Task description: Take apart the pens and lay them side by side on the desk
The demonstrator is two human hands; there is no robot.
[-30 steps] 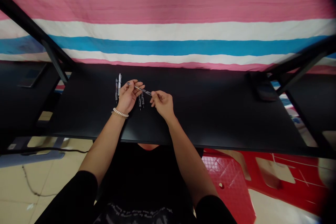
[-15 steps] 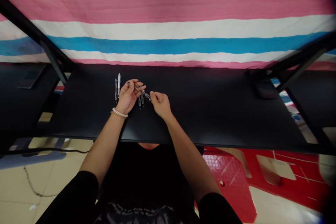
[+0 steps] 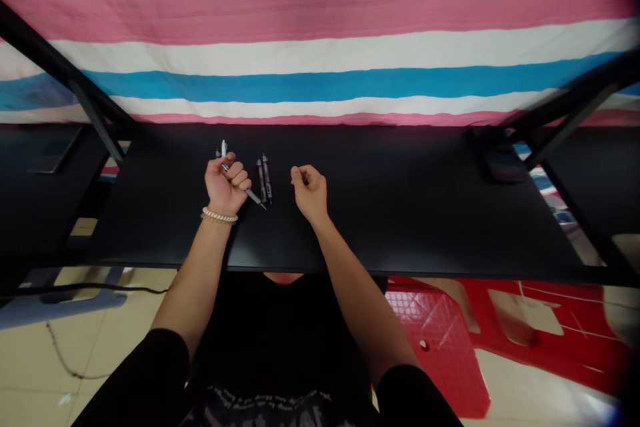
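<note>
The left hand (image 3: 226,188) clenches a slim grey pen (image 3: 255,197), best steadied clear of two slender dark pens (image 3: 268,180) (I cannot tell if the curled right hand (image 3: 311,195) grips anything).

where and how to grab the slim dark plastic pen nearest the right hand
Probably mid-barrel, from above and its right: the dark pen lies flat, open toward the right hand; a matching pen crowds its left and a grey pen in the left hand slants near its tip.
</note>
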